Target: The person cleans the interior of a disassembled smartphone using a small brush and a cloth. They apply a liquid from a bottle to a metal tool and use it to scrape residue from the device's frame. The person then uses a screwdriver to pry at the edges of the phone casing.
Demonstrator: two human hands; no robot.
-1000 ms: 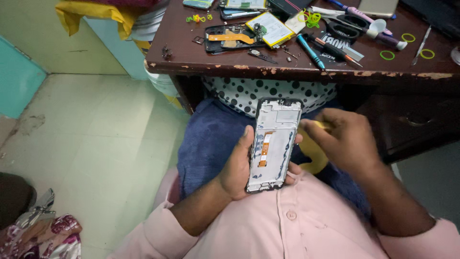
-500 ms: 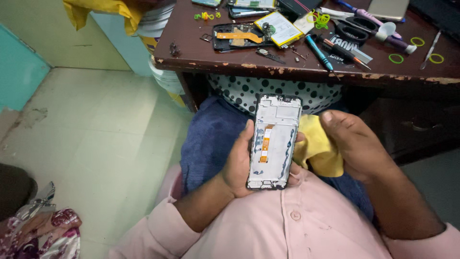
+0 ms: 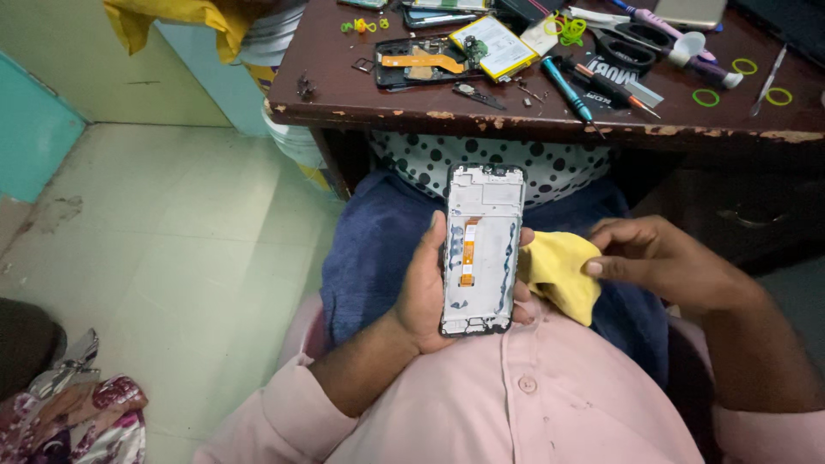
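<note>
1. Cloth [image 3: 560, 273] now shows more fully than half a second ago: the yellow cleaning cloth has spread out to the right of the phone frame [image 3: 481, 249], and the right hand [image 3: 666, 262] has drawn a little away from the frame's edge.
2. Phone frame, its inner side up with an orange flex cable down the middle, stays upright over the lap, in the same place as before.
3. Left hand [image 3: 427, 288] cradles the frame from behind and below; its grip is closed on the frame, thumb along the left edge, fingertips showing at the right edge.
4. Right hand lies palm down, fingers bent, its grip pinching the yellow cloth, which touches the frame's right edge.
5. Beyond the knees stands a worn brown surface [image 3: 361, 99] carrying an opened phone body [image 3: 421, 64], a yellow-labelled battery [image 3: 494, 43], a blue-handled screwdriver [image 3: 567, 86], scissors [image 3: 632, 47] and green rings [image 3: 706, 97].
6. Nothing lies between the hands and the frame; blue cloth [image 3: 378, 249] covers the lap beneath them.
</note>
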